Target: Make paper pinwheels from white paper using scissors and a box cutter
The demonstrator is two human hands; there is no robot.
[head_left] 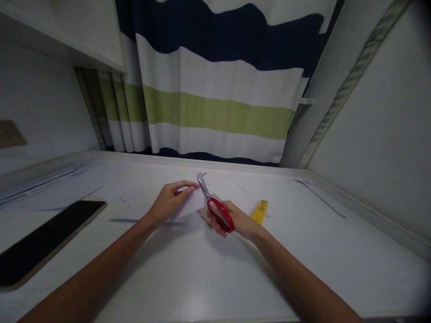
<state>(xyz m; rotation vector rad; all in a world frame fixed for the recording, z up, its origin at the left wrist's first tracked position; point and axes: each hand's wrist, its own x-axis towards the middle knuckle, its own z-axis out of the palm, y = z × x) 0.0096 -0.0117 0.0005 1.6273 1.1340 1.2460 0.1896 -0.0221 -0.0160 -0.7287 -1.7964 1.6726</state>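
Note:
My left hand [170, 199] pinches a small white piece of paper [190, 205] above the white table [202, 278]. My right hand [232, 220] grips red-handled scissors [217, 207], fingers through the red loops. The metal blades point up and away, and they meet the paper's right edge. A brownish scrap [205, 214] lies under the hands.
A dark phone [43, 240] lies flat at the table's left. A yellow tube-like object [260, 211] rests just right of my right hand. Thin paper strips lie at the left and far right. A striped curtain [218, 89] hangs behind the table; walls close in on both sides.

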